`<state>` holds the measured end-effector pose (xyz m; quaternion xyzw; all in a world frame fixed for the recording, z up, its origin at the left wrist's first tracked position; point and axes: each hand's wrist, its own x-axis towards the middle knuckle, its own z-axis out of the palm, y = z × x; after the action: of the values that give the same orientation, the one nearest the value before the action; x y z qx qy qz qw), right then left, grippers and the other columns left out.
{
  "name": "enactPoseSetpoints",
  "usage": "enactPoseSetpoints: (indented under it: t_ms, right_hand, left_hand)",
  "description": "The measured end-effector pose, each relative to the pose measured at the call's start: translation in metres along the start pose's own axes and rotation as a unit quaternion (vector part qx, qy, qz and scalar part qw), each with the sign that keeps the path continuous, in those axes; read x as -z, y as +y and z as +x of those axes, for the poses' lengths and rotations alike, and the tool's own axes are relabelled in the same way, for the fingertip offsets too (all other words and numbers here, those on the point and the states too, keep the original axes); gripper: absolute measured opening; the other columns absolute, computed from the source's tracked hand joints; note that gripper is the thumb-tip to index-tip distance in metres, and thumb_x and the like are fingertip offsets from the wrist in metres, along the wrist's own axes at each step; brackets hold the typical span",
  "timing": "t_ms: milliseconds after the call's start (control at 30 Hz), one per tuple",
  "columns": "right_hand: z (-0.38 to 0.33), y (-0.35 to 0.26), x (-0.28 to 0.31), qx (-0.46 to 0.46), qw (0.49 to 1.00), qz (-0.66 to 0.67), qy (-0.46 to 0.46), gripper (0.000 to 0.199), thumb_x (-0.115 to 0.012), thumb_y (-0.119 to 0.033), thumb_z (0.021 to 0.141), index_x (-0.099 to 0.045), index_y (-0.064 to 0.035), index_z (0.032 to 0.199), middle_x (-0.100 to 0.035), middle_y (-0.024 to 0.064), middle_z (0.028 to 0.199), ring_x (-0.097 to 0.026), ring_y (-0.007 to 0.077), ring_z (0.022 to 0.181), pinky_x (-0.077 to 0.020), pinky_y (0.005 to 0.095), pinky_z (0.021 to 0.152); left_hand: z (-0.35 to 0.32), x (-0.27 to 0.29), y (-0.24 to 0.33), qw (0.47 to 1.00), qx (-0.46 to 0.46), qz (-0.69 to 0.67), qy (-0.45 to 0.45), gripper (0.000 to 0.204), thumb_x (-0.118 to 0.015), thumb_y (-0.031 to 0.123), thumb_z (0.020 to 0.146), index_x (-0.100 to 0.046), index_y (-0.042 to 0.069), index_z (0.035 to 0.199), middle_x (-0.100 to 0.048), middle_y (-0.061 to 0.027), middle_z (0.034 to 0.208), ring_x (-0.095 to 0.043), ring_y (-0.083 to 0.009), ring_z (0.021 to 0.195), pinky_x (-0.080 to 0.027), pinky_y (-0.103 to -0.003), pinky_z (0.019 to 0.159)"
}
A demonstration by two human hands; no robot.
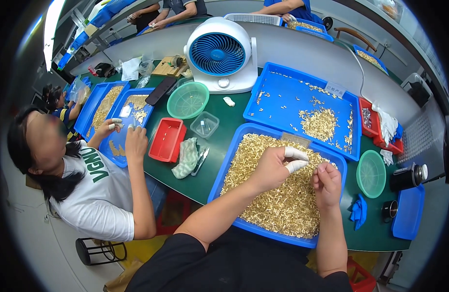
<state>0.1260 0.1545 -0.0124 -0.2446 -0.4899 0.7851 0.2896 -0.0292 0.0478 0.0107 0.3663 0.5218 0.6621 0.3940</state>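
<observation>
A blue tray (216, 187) heaped with small gold-coloured metal pieces (278, 204) lies right in front of me. Over its far half, my left hand (274, 168) bends its thumb and forefinger toward each other, both in white finger covers. Close beside it on the right, my right hand (327, 184) is closed, with thumb and forefinger pinched together. Whatever sits in either pinch is too small to make out. Behind this tray, a second blue tray (283, 119) holds a thinner scatter of the same pieces.
A white fan (219, 53) stands at the back. Green baskets (188, 100) (371, 173), a red bin (167, 139), a clear tub (204, 125) and a cloth (186, 158) lie around. At left, a co-worker (93, 185) works over blue trays. A dark flask (408, 176) stands right.
</observation>
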Motion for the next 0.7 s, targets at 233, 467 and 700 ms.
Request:
enactPoseSetpoints:
  t_ms: [233,467,700]
  right_hand:
    - [0.0005,-0.0016,-0.0006,-0.002,1.0,-0.009,0.001,0.015,-0.059,-0.017,0.089,-0.058,-0.0036,0.082,-0.057,0.0007,0.07,-0.047,0.0059,0.055,-0.036,0.0192,0.049]
    - [0.0002,-0.0025,0.0022,0.001,1.0,-0.029,0.001,0.016,-0.06,-0.018,0.089,-0.059,-0.0038,0.082,-0.056,0.0002,0.067,-0.047,0.0056,0.055,-0.0352,0.019,0.048]
    - [-0.0019,-0.0046,-0.0036,0.022,0.995,-0.095,0.017,0.018,-0.06,-0.018,0.09,-0.059,-0.004,0.078,-0.055,-0.0009,0.064,-0.046,0.0049,0.054,-0.0355,0.019,0.048]
  left_hand:
    - [-0.0008,0.0,0.0009,0.993,-0.042,0.097,0.043,0.013,-0.067,0.0,0.083,-0.068,0.0,0.095,-0.069,-0.0053,0.092,-0.062,-0.0101,0.086,-0.049,-0.025,0.077]
    - [0.0005,0.0019,-0.0012,0.997,-0.025,0.077,-0.001,0.012,-0.067,-0.001,0.081,-0.069,0.0,0.094,-0.07,-0.0062,0.09,-0.063,-0.0112,0.084,-0.05,-0.026,0.076]
    - [-0.0019,-0.0007,0.0069,0.984,-0.041,0.169,0.031,0.011,-0.069,0.003,0.08,-0.071,0.002,0.091,-0.071,-0.0076,0.086,-0.065,-0.0128,0.08,-0.051,-0.027,0.073]
